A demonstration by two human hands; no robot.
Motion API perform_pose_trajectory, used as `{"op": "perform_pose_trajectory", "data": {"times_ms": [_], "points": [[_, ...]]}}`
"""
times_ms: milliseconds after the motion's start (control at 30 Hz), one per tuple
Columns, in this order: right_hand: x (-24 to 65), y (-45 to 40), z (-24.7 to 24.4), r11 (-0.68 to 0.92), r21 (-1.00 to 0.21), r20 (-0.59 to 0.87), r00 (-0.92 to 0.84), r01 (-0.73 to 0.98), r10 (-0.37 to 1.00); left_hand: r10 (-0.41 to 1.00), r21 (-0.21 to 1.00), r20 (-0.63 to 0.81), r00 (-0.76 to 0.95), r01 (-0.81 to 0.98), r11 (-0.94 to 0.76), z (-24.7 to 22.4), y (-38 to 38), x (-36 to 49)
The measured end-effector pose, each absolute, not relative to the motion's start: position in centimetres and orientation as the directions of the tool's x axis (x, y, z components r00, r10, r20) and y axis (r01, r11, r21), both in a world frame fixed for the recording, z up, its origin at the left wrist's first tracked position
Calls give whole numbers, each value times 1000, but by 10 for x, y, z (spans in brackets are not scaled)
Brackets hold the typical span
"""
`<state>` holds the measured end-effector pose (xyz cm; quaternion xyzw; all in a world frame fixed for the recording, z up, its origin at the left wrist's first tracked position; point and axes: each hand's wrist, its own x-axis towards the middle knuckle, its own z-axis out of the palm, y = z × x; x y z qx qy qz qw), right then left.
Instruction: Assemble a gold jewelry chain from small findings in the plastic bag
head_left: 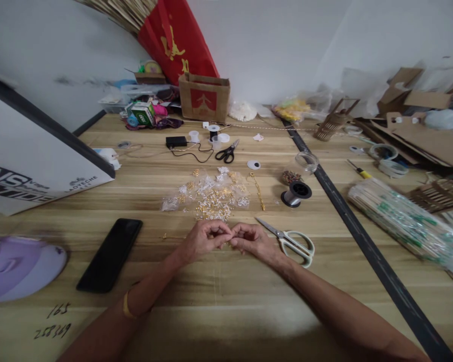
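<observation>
Both of my hands meet at the middle of the wooden table [256, 311], fingertips pinched together. My left hand [206, 239] and my right hand [251, 239] are closed on something too small to make out; a little gold colour shows beneath the fingertips. Just beyond them lies a pile of small gold and silver beads and findings [213, 203], partly in clear bags. A gold chain [258, 192] rests to the right of that pile. Scissors with pale handles [296, 246] lie beside my right hand, blades pointing up and left.
A black phone [110, 255] and a purple cap [22, 269] are on the left. Farther back are black-handled scissors [227, 152], a wire spool [296, 193] and a paper bag [204, 98]. Wrapped sticks [403, 218] lie on the right.
</observation>
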<state>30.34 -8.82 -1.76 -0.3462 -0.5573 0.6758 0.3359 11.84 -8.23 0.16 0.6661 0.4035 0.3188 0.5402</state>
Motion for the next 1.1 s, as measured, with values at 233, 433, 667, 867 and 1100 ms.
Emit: {"op": "perform_pose_trajectory", "data": {"times_ms": [233,433,667,867,1100], "points": [[303,-88,-15,-202,-976,-120,-554,-88,824,886,976,-11,463,199,-92,3,-84,119],[304,-87,-17,-198,-976,-117,-543,-93,832,878,990,-66,473,144,-3,4,-85,120],[307,-85,-11,-88,-994,-38,-520,-71,854,812,974,-226,538,132,184,-2,-78,115],[307,-87,-8,11,-999,35,-520,-49,853,733,959,-278,621,225,173,-2,-76,114],[307,-89,-7,58,-998,39,-579,14,814,733,957,-267,625,260,126,-13,-80,112]]}}
